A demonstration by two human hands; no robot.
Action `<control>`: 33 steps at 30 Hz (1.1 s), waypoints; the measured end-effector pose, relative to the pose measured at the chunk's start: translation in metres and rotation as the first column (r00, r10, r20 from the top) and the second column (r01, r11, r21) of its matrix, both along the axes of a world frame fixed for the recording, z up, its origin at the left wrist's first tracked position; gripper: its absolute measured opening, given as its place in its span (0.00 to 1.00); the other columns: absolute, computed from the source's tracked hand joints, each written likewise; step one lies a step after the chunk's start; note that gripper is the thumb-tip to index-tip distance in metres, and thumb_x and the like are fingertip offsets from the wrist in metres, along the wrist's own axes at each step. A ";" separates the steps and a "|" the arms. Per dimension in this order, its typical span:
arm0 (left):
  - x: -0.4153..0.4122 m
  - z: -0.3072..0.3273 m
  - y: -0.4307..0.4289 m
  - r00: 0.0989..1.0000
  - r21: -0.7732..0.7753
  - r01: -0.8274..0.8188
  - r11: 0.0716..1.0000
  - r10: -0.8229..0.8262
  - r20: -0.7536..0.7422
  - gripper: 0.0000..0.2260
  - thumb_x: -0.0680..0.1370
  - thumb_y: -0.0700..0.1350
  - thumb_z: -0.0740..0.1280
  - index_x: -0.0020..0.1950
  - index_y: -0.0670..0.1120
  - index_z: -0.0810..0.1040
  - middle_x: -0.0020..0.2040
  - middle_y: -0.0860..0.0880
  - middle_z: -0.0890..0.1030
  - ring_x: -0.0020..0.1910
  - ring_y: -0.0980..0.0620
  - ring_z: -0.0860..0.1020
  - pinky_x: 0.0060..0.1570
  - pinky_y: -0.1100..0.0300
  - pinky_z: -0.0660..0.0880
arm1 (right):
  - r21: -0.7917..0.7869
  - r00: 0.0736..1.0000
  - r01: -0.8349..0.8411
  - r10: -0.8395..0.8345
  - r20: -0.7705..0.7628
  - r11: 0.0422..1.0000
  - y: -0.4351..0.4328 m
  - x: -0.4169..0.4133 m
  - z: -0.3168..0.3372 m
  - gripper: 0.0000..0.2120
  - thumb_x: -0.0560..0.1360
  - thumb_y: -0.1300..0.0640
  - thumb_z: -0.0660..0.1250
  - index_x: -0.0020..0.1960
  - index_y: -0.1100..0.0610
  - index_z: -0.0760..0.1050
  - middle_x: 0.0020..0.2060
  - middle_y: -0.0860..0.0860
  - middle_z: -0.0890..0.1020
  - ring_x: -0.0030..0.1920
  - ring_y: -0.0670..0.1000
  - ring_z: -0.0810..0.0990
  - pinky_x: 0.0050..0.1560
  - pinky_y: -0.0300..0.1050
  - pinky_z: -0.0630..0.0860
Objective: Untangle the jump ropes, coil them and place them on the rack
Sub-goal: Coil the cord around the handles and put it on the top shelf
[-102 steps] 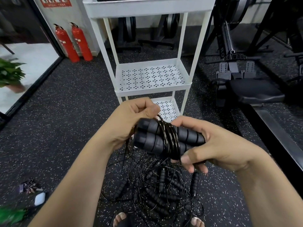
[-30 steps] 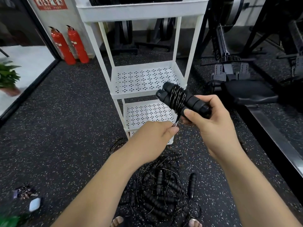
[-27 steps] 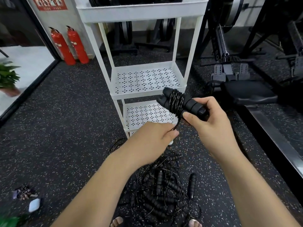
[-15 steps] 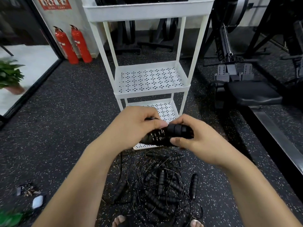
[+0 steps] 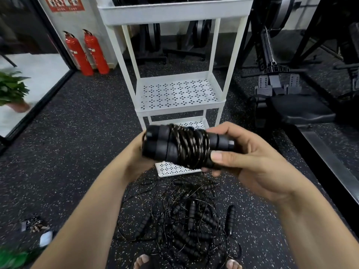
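Note:
A coiled jump rope (image 5: 180, 145), two black handles side by side with thin cord wound round their middle, is held in front of me. My right hand (image 5: 246, 158) grips its right end, thumb on the front. My left hand (image 5: 136, 152) holds the left end from behind and is mostly hidden by the bundle. On the floor below lies a tangled pile of black jump ropes (image 5: 186, 220) with several handles. The white three-tier rack (image 5: 180, 109) stands straight ahead; more black rope bundles show in its top tray (image 5: 174, 10).
My bare toes (image 5: 141, 261) show at the bottom edge beside the pile. A rowing machine (image 5: 281, 105) stands right of the rack, two red fire extinguishers (image 5: 85, 51) against the far wall, a potted plant (image 5: 11, 90) at left, small items (image 5: 38, 230) on the floor.
The cord's loose end has been wound in and the bundle turned level. My left hand has gone from over the top of it to behind its left end.

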State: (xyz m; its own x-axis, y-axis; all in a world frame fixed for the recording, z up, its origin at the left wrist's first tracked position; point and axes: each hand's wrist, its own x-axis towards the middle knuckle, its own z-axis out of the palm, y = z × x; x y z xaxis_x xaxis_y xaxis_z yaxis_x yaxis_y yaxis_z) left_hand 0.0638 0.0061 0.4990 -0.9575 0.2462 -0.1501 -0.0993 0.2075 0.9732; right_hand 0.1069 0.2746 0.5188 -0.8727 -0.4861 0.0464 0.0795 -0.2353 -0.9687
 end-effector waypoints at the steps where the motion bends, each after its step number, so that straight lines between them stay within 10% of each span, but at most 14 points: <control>1: 0.001 -0.004 0.005 1.000 -0.067 0.007 0.998 -0.007 -0.004 0.06 0.78 0.40 0.69 0.42 0.43 0.80 0.37 0.42 0.80 0.37 0.41 0.78 0.42 0.49 0.79 | -0.029 0.998 0.060 -0.060 0.007 0.998 0.000 -0.001 0.000 0.21 0.75 0.66 0.74 0.66 0.66 0.76 0.55 0.61 0.84 0.50 0.63 0.85 0.43 0.45 0.82; 4: 0.007 -0.002 0.029 0.996 -0.213 0.090 0.973 -0.087 0.027 0.13 0.86 0.56 0.66 0.46 0.49 0.81 0.28 0.54 0.69 0.27 0.53 0.63 0.32 0.56 0.64 | -0.111 0.972 0.235 -0.233 0.032 0.966 0.000 -0.005 -0.002 0.20 0.76 0.66 0.74 0.66 0.66 0.76 0.56 0.63 0.84 0.50 0.63 0.86 0.43 0.43 0.83; 6: 0.012 0.005 0.045 0.991 -0.315 0.125 0.941 -0.131 0.002 0.16 0.85 0.61 0.62 0.63 0.55 0.82 0.26 0.55 0.68 0.28 0.58 0.60 0.36 0.54 0.72 | -0.109 0.937 0.350 -0.348 0.037 0.930 -0.001 -0.007 -0.004 0.16 0.78 0.67 0.74 0.64 0.64 0.77 0.57 0.68 0.84 0.51 0.63 0.84 0.44 0.42 0.82; 7: 0.014 0.005 0.050 0.989 -0.383 0.131 0.914 -0.149 -0.019 0.18 0.85 0.61 0.61 0.68 0.55 0.81 0.39 0.59 0.84 0.29 0.66 0.77 0.43 0.52 0.78 | -0.090 0.913 0.407 -0.406 0.028 0.909 -0.001 -0.009 -0.006 0.15 0.77 0.66 0.74 0.63 0.62 0.78 0.58 0.70 0.83 0.50 0.63 0.84 0.44 0.43 0.82; 8: 0.017 0.006 0.055 0.983 -0.440 0.144 0.886 -0.180 -0.041 0.19 0.86 0.61 0.60 0.70 0.55 0.80 0.49 0.67 0.66 0.46 0.75 0.70 0.51 0.53 0.80 | -0.071 0.888 0.459 -0.459 0.011 0.886 -0.002 -0.010 -0.008 0.14 0.76 0.65 0.75 0.61 0.60 0.79 0.58 0.70 0.83 0.50 0.63 0.83 0.45 0.44 0.82; 9: 0.021 0.008 0.060 0.977 -0.487 0.151 0.861 -0.205 -0.061 0.17 0.86 0.61 0.59 0.68 0.56 0.81 0.48 0.70 0.73 0.41 0.77 0.72 0.52 0.56 0.80 | -0.052 0.863 0.504 -0.505 -0.011 0.862 -0.001 -0.012 -0.012 0.14 0.74 0.62 0.77 0.59 0.58 0.80 0.58 0.69 0.83 0.50 0.63 0.83 0.47 0.47 0.82; 16: 0.029 0.002 0.070 0.928 -0.663 0.179 0.727 -0.349 -0.131 0.18 0.87 0.60 0.60 0.42 0.52 0.75 0.34 0.52 0.77 0.32 0.54 0.73 0.36 0.55 0.71 | 0.240 0.717 0.697 -0.660 -0.224 0.676 0.005 -0.020 -0.031 0.13 0.75 0.60 0.81 0.53 0.46 0.82 0.48 0.49 0.87 0.49 0.56 0.86 0.58 0.60 0.85; 28: 0.020 0.028 0.033 0.941 -0.495 0.034 0.868 -0.195 -0.278 0.05 0.80 0.54 0.75 0.44 0.57 0.84 0.32 0.59 0.80 0.29 0.61 0.73 0.32 0.63 0.65 | 0.592 0.918 0.397 -0.297 -0.264 0.701 -0.001 -0.021 -0.046 0.12 0.76 0.54 0.80 0.55 0.44 0.81 0.45 0.46 0.86 0.46 0.49 0.84 0.52 0.51 0.82; 33: 0.015 0.026 0.018 0.946 -0.370 0.000 0.929 -0.121 -0.302 0.04 0.75 0.50 0.80 0.44 0.56 0.86 0.41 0.57 0.86 0.42 0.58 0.82 0.47 0.56 0.77 | 0.675 0.966 0.199 -0.027 -0.256 0.711 -0.010 -0.018 -0.049 0.13 0.79 0.53 0.77 0.60 0.40 0.80 0.52 0.43 0.87 0.54 0.48 0.85 0.63 0.59 0.81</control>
State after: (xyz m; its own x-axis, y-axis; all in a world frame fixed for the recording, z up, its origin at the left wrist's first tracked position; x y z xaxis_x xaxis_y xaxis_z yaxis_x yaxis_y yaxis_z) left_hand 0.0786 0.0239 0.5255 -0.9542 0.2919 0.0663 0.2229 0.5450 0.8083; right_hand 0.0893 0.2650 0.4693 -0.9322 -0.3545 -0.0725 -0.1285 0.5117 -0.8495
